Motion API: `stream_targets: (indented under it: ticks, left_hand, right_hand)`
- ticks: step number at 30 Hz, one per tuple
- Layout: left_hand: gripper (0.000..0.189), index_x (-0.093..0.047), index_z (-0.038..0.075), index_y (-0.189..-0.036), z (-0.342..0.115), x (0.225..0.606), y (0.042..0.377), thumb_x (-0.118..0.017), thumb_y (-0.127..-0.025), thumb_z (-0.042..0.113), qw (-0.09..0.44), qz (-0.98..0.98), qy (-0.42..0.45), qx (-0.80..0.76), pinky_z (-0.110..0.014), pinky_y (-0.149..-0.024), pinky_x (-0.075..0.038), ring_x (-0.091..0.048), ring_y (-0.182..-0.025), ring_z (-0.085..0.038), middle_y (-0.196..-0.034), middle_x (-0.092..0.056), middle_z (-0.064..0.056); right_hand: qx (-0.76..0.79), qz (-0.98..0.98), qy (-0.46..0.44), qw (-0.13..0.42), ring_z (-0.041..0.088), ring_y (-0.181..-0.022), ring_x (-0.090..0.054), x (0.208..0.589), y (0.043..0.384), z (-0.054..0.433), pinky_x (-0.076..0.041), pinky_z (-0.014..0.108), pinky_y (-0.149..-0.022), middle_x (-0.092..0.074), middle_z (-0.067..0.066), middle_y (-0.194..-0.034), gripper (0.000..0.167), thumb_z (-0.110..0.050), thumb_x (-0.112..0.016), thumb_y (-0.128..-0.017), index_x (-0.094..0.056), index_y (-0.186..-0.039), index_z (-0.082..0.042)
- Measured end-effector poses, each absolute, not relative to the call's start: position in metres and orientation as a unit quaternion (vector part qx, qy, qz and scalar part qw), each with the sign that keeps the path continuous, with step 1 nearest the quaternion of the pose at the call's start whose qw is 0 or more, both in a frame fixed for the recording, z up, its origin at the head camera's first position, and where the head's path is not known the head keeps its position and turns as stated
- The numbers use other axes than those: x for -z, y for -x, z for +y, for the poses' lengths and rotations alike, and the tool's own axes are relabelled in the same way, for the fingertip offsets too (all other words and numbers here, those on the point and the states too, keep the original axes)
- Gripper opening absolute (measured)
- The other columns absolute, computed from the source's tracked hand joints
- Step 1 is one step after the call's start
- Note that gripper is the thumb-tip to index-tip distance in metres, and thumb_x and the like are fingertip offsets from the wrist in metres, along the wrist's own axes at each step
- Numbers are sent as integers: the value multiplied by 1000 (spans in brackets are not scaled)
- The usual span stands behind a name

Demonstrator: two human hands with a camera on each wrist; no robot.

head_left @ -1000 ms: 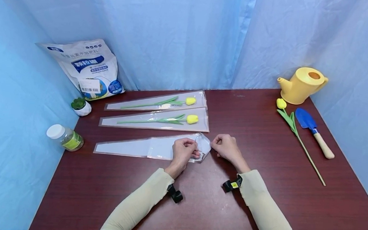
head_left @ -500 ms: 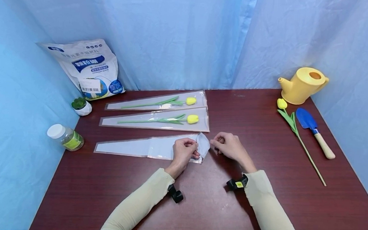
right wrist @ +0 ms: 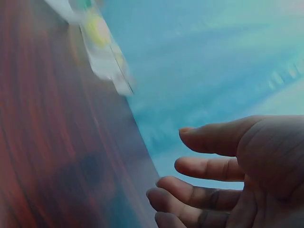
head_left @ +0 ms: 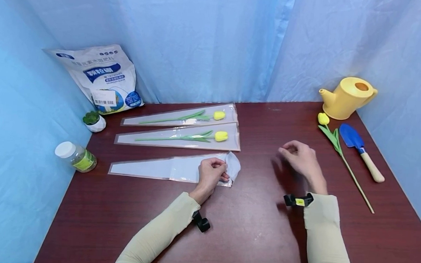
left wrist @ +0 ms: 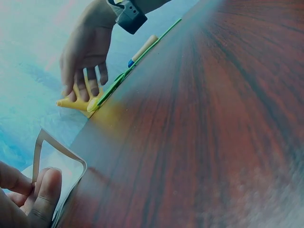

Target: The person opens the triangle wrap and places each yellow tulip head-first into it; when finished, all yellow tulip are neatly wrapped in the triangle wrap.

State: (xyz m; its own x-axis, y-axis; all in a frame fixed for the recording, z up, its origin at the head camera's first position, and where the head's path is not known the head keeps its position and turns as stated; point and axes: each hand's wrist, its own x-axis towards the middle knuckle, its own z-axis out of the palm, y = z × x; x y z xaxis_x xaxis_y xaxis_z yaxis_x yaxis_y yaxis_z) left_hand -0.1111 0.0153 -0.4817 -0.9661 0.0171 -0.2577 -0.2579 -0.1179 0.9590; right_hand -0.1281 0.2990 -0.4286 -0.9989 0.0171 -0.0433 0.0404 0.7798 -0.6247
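Note:
My left hand point(head_left: 210, 174) pinches the upper layer of a clear-and-white flower sleeve point(head_left: 153, 168) near its wide right end. In the left wrist view the sleeve's mouth point(left wrist: 61, 151) stands parted, its rim held between thumb and finger. Over the table, between that sleeve and a loose yellow tulip point(head_left: 323, 119), my right hand point(head_left: 303, 162) is in the air. Its fingers point(right wrist: 209, 168) are relaxed and apart from the thumb, holding nothing, in the right wrist view. The tulip lies with its green stem slanting toward the front right.
Behind the held sleeve lie two sleeves point(head_left: 233, 142), each with a yellow tulip inside. At right are a blue trowel point(head_left: 351, 135) and a yellow watering can point(head_left: 346, 101). A fertilizer bag point(head_left: 102, 78), small potted succulent point(head_left: 94, 121) and lidded jar point(head_left: 76, 157) stand at left.
My right hand has left the sleeve's mouth and moved right, toward the loose tulip. The sleeve's end has become more raised and parted. My left hand has stayed in place.

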Motion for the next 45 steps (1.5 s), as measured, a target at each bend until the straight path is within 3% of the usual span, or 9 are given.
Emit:
stream_targets:
  ticks: [7,14,17,19,22,31,36,41,45]
  left_hand:
    - [12,-67,-15,-94,15,481,111,-63,-87,-6,94,661,91,-739,-23,-46,-56,-61,-45,-8,-63,-62,-4]
    - [12,-68,-15,-95,13,481,112,-65,-88,-5,96,670,89,-731,-27,-49,-58,-62,-46,-9,-66,-66,-12]
    - [14,-68,-15,-97,13,481,112,-65,-88,-4,98,672,86,-729,-30,-51,-60,-62,-47,-9,-71,-68,-18]
    - [15,-68,-16,-98,13,482,112,-65,-89,-4,100,673,84,-728,-34,-52,-61,-62,-47,-10,-74,-68,-23]
    - [15,-67,-17,-98,13,482,113,-64,-89,-5,105,673,85,-727,-36,-53,-61,-62,-48,-11,-76,-68,-27]
    - [14,-65,-20,-96,13,462,106,-62,-88,-9,97,676,80,-726,-35,-52,-61,-62,-47,-11,-69,-67,-22]
    - [14,-66,-19,-96,14,470,109,-63,-88,-8,100,676,84,-725,-39,-55,-62,-62,-48,-11,-75,-68,-29]
    - [15,-66,-19,-98,13,477,112,-63,-89,-7,110,677,85,-723,-40,-56,-62,-62,-48,-12,-76,-67,-29]
    - [14,-68,-15,-97,14,484,113,-65,-88,-4,103,677,87,-724,-33,-52,-60,-62,-48,-11,-69,-67,-16]
  right_hand:
    - [340,936,-91,3,42,-113,-62,429,121,352,-50,55,-93,-65,28,-124,56,-49,-55,-99,-60,-129,-2]
    - [313,931,-182,-41,29,-104,-59,437,108,400,-44,32,-80,-63,29,-127,56,-42,-56,-99,-57,-134,2]
    - [305,928,-208,-56,43,-117,-53,440,101,416,-42,47,-92,-58,35,-129,53,-32,-55,-100,-54,-136,7]
    - [305,924,-227,-47,52,-129,-43,441,97,423,-34,63,-100,-55,36,-133,54,-31,-53,-101,-51,-139,7]
    - [300,920,-251,-28,55,-134,-36,444,92,432,-28,69,-105,-52,37,-136,56,-32,-52,-101,-49,-142,7]
    - [234,940,-246,-10,50,-122,-48,456,90,443,-43,59,-88,-62,31,-128,47,-29,-56,-99,-58,-133,4]
    - [235,931,-280,-1,53,-121,-45,461,93,440,-43,56,-74,-60,28,-132,40,-26,-56,-100,-62,-131,-2]
    - [237,921,-310,11,55,-120,-44,460,95,437,-43,56,-73,-56,29,-138,38,-22,-54,-101,-62,-133,-4]
    - [229,921,-315,15,55,-119,-47,461,97,436,-42,57,-74,-58,27,-136,37,-18,-51,-101,-62,-133,-4]
